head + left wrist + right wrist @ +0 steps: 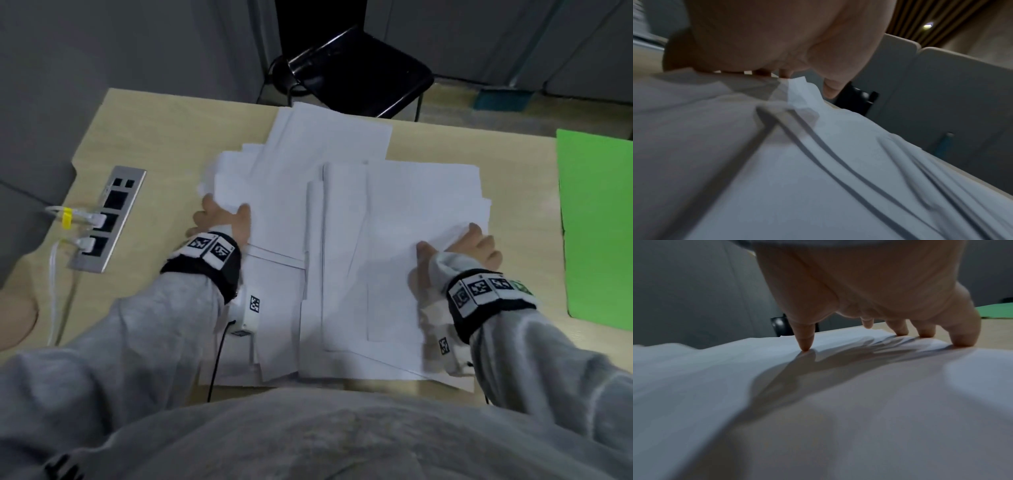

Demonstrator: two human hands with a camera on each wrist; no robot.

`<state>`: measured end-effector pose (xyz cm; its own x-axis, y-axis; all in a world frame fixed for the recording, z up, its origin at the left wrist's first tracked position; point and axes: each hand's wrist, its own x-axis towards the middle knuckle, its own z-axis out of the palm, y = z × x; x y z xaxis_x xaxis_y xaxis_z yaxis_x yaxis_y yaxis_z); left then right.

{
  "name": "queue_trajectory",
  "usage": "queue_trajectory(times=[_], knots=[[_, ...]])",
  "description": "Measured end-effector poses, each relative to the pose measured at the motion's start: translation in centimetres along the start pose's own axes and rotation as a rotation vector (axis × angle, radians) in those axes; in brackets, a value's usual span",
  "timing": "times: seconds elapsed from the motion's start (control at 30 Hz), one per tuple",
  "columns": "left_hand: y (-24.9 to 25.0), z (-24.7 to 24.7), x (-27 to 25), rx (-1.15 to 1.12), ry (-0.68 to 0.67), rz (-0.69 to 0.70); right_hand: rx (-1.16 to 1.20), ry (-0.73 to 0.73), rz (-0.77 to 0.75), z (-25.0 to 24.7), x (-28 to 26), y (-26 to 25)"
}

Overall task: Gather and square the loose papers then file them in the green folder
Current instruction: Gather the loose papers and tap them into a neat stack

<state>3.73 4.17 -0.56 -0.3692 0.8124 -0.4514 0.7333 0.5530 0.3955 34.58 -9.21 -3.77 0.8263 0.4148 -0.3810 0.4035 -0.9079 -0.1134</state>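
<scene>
Several loose white papers (342, 222) lie fanned and overlapping across the middle of the wooden table (164, 137). My left hand (224, 210) grips their left edge, thumb on top and fingers beneath, and the sheets buckle there. In the left wrist view a crumpled paper corner (799, 92) rises between the thumb and fingers of that hand (801, 82). My right hand (452, 240) rests on the right side of the spread. Its spread fingertips (962, 342) press down on the top sheet (818, 402), which ridges slightly. The green folder (596, 222) lies flat at the table's right edge, apart from both hands.
A metal socket panel (108, 219) with white cables plugged in sits in the table at the left. A black chair (359, 72) stands beyond the far edge, with grey partitions behind it. Bare table shows between the papers and the folder.
</scene>
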Motion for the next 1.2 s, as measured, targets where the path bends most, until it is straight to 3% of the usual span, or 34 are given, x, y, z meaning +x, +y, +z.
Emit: queue_trajectory(times=[0.17, 0.37, 0.5, 0.63, 0.73, 0.8, 0.9, 1.0, 1.2], knots=[[2.2, 2.6, -2.2, -0.081, -0.166, 0.145, -0.001, -0.087, -0.246, 1.6, -3.0, -3.0], [3.5, 3.7, -4.2, -0.190, -0.301, 0.157, 0.066, -0.226, -0.434, 1.5, -5.0, -4.3], [2.6, 4.0, -4.1, -0.127, -0.418, 0.221, 0.205, -0.309, -0.465, 0.6, -4.9, -4.1], [1.2, 3.0, -4.4, -0.374, -0.484, 0.214, 0.374, -0.261, -0.364, -0.4, -3.5, -2.7], [0.7, 0.7, -5.8, -0.576, -0.558, 0.272, 0.651, -0.291, -0.218, -1.6, -3.1, -2.0], [0.6, -1.2, -6.6, -0.613, -0.570, 0.350, 0.788, -0.289, -0.277, -3.0, -3.2, -1.4], [1.3, -3.7, -7.8, -0.669, -0.530, 0.450, 0.829, -0.310, -0.476, -6.4, -4.9, -1.0], [3.1, -6.0, -9.9, -0.762, -0.389, 0.549, 0.985, -0.301, -0.621, -10.2, -7.5, -1.9], [6.5, -9.7, -14.6, -0.812, -0.054, 0.779, 0.961, 0.075, -0.702, -15.5, -12.6, -3.2]])
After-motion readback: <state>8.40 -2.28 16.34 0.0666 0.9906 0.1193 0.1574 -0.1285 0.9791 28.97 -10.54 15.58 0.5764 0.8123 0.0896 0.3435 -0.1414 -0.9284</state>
